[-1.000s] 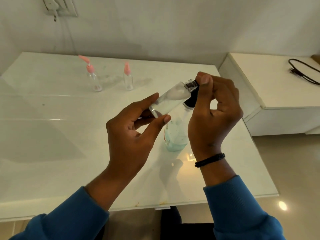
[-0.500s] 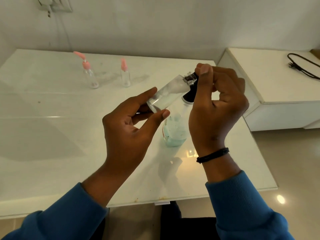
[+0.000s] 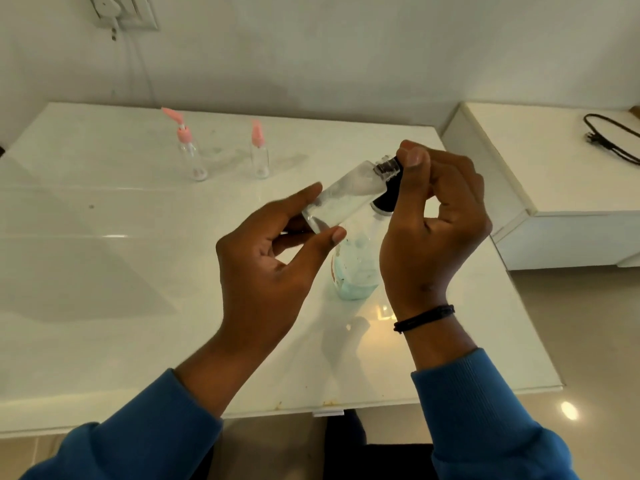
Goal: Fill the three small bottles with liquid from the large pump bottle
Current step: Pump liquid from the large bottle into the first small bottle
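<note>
My left hand (image 3: 270,268) holds a small clear bottle (image 3: 341,199) by its base, tilted with its neck up and to the right. My right hand (image 3: 433,216) pinches the cap at that neck (image 3: 386,166). Behind and below the bottle stands the large pump bottle (image 3: 356,271) with pale blue liquid low in it; its black pump top is partly hidden by my right hand. Two more small clear bottles with pink tops stand at the back of the table: one with a pump spout (image 3: 188,150), one with a pink spray cap (image 3: 259,154).
The white glossy table (image 3: 104,271) reaches its front edge near my sleeves. A white cabinet (image 3: 554,174) stands at the right with a black cable (image 3: 613,140) on it. A wall socket (image 3: 121,12) with a cord is at the upper left.
Both hands keep the same hold on the small bottle. The view has shifted slightly; the bottles on the table have not moved.
</note>
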`<action>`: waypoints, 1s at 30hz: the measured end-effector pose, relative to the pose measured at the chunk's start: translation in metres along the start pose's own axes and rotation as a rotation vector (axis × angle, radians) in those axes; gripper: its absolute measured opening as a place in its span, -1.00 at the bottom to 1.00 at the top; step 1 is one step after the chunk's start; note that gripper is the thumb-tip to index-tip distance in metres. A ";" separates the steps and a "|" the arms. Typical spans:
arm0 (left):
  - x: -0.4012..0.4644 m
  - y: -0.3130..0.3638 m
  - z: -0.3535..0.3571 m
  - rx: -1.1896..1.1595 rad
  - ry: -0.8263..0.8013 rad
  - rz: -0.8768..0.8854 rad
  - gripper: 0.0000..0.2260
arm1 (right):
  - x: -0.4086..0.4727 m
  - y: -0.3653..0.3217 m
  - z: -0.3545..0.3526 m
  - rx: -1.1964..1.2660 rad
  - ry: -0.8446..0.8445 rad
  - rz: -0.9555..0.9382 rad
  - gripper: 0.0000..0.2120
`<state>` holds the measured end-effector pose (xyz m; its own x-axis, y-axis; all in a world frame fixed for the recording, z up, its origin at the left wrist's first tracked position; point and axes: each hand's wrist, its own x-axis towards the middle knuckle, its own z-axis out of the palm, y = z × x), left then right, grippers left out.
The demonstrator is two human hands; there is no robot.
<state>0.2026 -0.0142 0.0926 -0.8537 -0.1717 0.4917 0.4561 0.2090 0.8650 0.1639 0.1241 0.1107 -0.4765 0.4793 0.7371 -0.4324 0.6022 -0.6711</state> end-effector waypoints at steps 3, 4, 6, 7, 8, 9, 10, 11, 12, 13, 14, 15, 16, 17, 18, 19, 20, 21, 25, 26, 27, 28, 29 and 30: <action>-0.001 0.001 0.001 -0.021 0.004 -0.011 -0.61 | 0.003 -0.002 -0.003 -0.021 -0.011 -0.008 -0.79; -0.001 0.001 0.001 -0.021 0.001 -0.009 -0.61 | 0.004 -0.002 -0.003 -0.020 -0.008 -0.008 -0.79; 0.000 0.000 0.001 -0.009 -0.003 -0.001 -0.61 | 0.003 -0.002 -0.001 -0.008 0.002 -0.009 -0.81; 0.001 -0.001 0.001 -0.002 -0.002 0.001 -0.61 | 0.002 -0.002 0.000 0.003 0.003 -0.007 -0.82; 0.000 -0.002 0.000 0.001 0.001 -0.001 -0.61 | 0.001 -0.002 0.001 0.012 0.003 -0.001 -0.81; 0.000 -0.002 0.000 -0.003 0.005 -0.004 -0.60 | 0.000 -0.001 0.001 0.013 0.003 0.004 -0.80; 0.000 -0.002 0.000 -0.008 0.009 -0.007 -0.60 | 0.001 -0.001 0.001 0.007 0.002 0.004 -0.80; -0.002 -0.001 0.000 -0.013 0.010 -0.009 -0.60 | 0.001 -0.002 -0.001 0.002 -0.001 0.001 -0.79; -0.003 -0.001 0.001 -0.016 0.007 -0.008 -0.60 | 0.003 -0.003 -0.002 0.001 -0.004 -0.003 -0.79; -0.002 0.000 0.001 -0.020 0.002 -0.005 -0.61 | 0.004 -0.003 -0.003 0.000 -0.005 -0.007 -0.78; -0.002 -0.001 0.001 -0.020 -0.003 -0.006 -0.61 | 0.005 -0.003 -0.003 -0.006 -0.005 -0.010 -0.78; -0.002 -0.002 0.002 -0.016 -0.004 -0.008 -0.61 | 0.005 -0.003 -0.003 -0.010 -0.003 -0.011 -0.79; -0.001 -0.002 0.001 -0.011 -0.003 -0.007 -0.61 | 0.005 -0.002 -0.002 -0.007 -0.001 -0.012 -0.80; -0.001 -0.002 0.001 -0.005 -0.001 -0.006 -0.61 | 0.004 -0.002 -0.001 0.001 -0.003 -0.008 -0.81; -0.001 -0.002 0.001 -0.002 0.000 -0.007 -0.61 | 0.003 -0.002 0.000 0.005 -0.005 0.000 -0.81; 0.000 -0.002 0.001 -0.003 0.003 -0.009 -0.61 | 0.002 -0.002 0.000 0.001 -0.007 0.008 -0.80; -0.001 -0.001 0.001 -0.005 0.007 -0.009 -0.61 | 0.002 -0.002 -0.001 -0.007 -0.010 0.011 -0.79; -0.002 -0.001 0.001 -0.009 0.009 -0.008 -0.61 | 0.002 -0.003 -0.001 -0.012 -0.013 0.009 -0.79; -0.002 -0.001 0.002 -0.022 0.000 -0.011 -0.61 | 0.007 -0.004 -0.003 -0.031 0.006 -0.018 -0.77; -0.002 -0.001 0.002 -0.021 0.002 -0.011 -0.61 | 0.007 -0.004 -0.002 -0.031 0.009 -0.020 -0.78; -0.001 -0.001 0.001 -0.016 0.004 -0.008 -0.61 | 0.005 -0.003 -0.001 -0.024 0.006 -0.019 -0.78; -0.002 -0.002 0.001 -0.009 0.003 -0.005 -0.61 | 0.003 -0.003 -0.001 -0.019 -0.003 -0.013 -0.79; -0.002 -0.002 0.001 -0.007 0.002 -0.001 -0.61 | 0.001 -0.003 -0.001 -0.019 -0.010 -0.005 -0.79; -0.002 -0.002 0.000 -0.008 0.003 0.002 -0.61 | 0.000 -0.003 -0.002 -0.024 -0.013 0.001 -0.79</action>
<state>0.2037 -0.0139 0.0897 -0.8518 -0.1739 0.4941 0.4603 0.2016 0.8646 0.1664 0.1234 0.1128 -0.4870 0.4714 0.7353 -0.4135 0.6171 -0.6695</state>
